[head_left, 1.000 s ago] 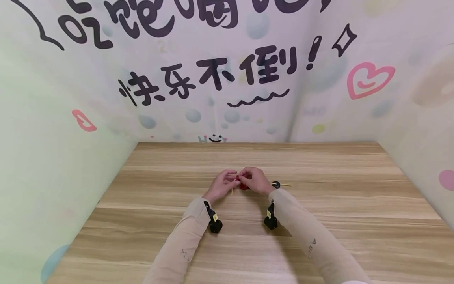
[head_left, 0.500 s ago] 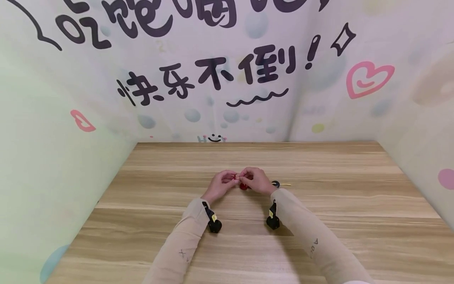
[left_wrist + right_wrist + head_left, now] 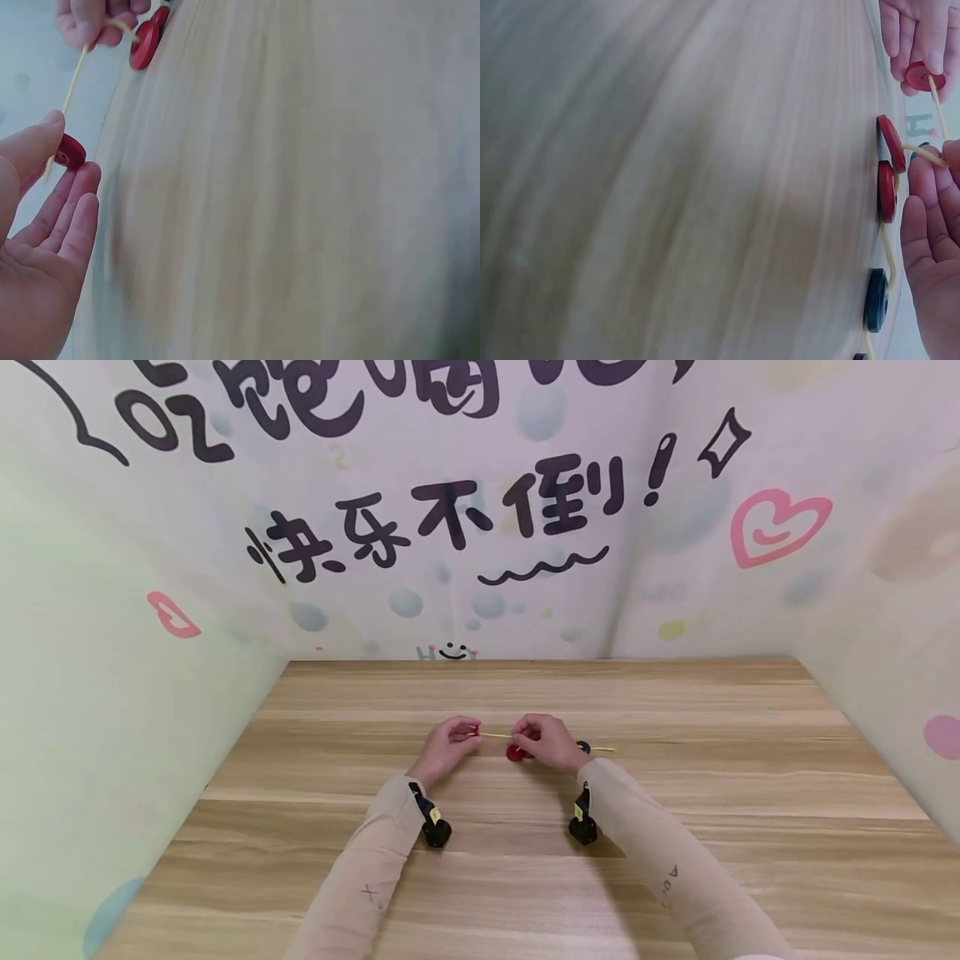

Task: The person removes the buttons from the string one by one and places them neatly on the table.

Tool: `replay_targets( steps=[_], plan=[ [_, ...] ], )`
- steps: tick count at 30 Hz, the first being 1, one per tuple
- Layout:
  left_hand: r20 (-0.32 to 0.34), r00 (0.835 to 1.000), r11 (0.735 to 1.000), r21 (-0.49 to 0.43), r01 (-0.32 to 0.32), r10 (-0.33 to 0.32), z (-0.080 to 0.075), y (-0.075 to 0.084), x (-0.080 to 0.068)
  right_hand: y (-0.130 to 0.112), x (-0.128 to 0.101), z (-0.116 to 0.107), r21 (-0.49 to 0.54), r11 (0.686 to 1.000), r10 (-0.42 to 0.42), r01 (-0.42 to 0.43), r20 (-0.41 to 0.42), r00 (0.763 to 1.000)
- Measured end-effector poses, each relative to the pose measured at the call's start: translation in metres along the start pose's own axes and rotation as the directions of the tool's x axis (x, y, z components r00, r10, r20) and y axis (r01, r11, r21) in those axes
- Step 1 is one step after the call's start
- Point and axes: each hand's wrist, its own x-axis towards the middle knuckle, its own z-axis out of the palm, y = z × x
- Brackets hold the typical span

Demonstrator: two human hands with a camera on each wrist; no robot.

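My left hand [image 3: 469, 732] pinches a small red button [image 3: 474, 730] between thumb and fingers; the left wrist view shows that button [image 3: 71, 151] at the thumb tip. A thin yellow cord [image 3: 495, 736] runs taut from it to my right hand [image 3: 521, 730], which pinches the cord [image 3: 922, 154]. Below the right hand two red buttons [image 3: 891, 142] sit strung on the cord on the wooden table [image 3: 675, 777]. A dark blue button [image 3: 875, 300] follows them, and the cord's end [image 3: 603, 749] trails off to the right.
Printed walls [image 3: 112, 677] close in the table on the left, back and right. Black wrist cameras [image 3: 435, 831] hang under both sleeves.
The hands were together at the buttons and have drawn apart. My left hand has moved left with the small red button, and a stretch of cord now shows between the hands.
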Motion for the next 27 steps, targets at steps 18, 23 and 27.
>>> replay_targets(
  steps=[18, 23, 27],
  plan=[
    [-0.027, 1.0, 0.987, 0.161, -0.011, 0.015, -0.025, -0.003, -0.001, 0.001, -0.002, -0.002, -0.005, 1.0, 0.014, -0.014, 0.019, 1.0],
    [-0.017, 1.0, 0.969, 0.248, 0.017, -0.013, -0.025, -0.002, -0.002, -0.001, -0.004, -0.002, -0.006, 1.0, 0.004, -0.004, 0.021, 1.0],
    [-0.006, 1.0, 0.956, 0.292, 0.015, -0.013, -0.026, -0.004, -0.003, -0.002, -0.004, -0.002, -0.007, 1.0, 0.011, -0.011, 0.03, 0.999]
  ],
)
